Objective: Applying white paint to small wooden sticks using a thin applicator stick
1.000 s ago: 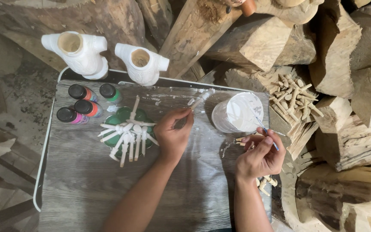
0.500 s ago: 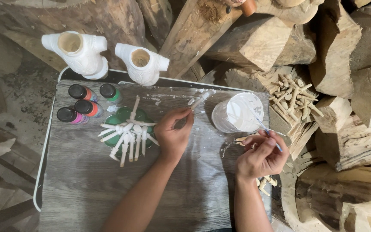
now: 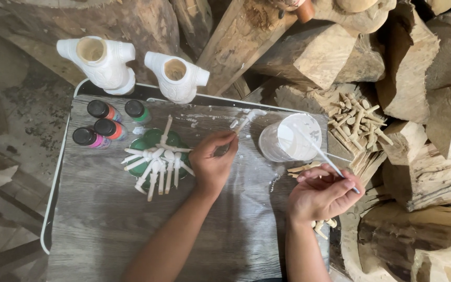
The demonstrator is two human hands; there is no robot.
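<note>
My left hand [image 3: 212,163] pinches a small white-painted wooden peg [image 3: 247,119] and holds it just above the grey board [image 3: 105,224], left of a clear plastic cup of white paint [image 3: 289,138]. My right hand [image 3: 323,192] grips a thin brush [image 3: 317,149] whose tip reaches into the cup. Several white-painted pegs [image 3: 155,166] lie drying across a green lid [image 3: 155,140] to the left of my left hand.
Two white-painted carved torsos [image 3: 103,61] [image 3: 176,75] stand at the board's far edge. Several small paint bottles [image 3: 103,125] sit at the left. A heap of unpainted wooden pegs [image 3: 358,120] lies on logs at the right; split logs [image 3: 418,68] surround everything.
My right hand has shifted slightly, with the brush staying in the cup. My left hand keeps the peg in about the same place.
</note>
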